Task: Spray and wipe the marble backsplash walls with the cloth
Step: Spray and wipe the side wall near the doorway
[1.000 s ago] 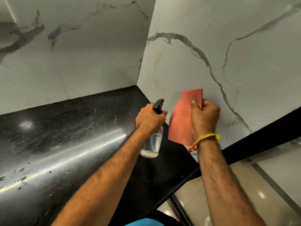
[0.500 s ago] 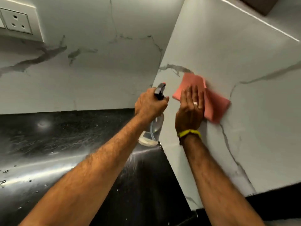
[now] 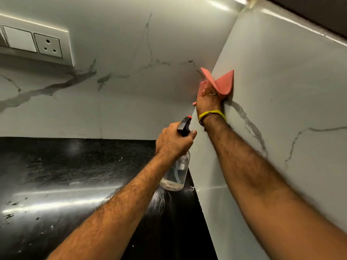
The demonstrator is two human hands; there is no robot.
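Note:
My right hand [image 3: 208, 99] presses a pink cloth [image 3: 224, 84] against the right marble wall [image 3: 281, 81], close to the inside corner and fairly high up. The cloth is folded over and partly covers my fingers. My left hand [image 3: 171, 141] grips a clear spray bottle [image 3: 177, 171] with a black trigger head, held in the air below the cloth, near the corner. The back marble wall [image 3: 122, 91] with grey veins runs to the left.
A black glossy countertop [image 3: 65, 184] with water drops lies below the walls. A white switch and socket plate [image 3: 33, 44] sits on the back wall at the upper left. A dark cabinet underside [image 3: 319, 14] runs along the top right.
My right hand has slid the cloth up the right wall and toward the corner, and the cloth has bunched up. The view has tilted upward. The bottle stays in my left hand.

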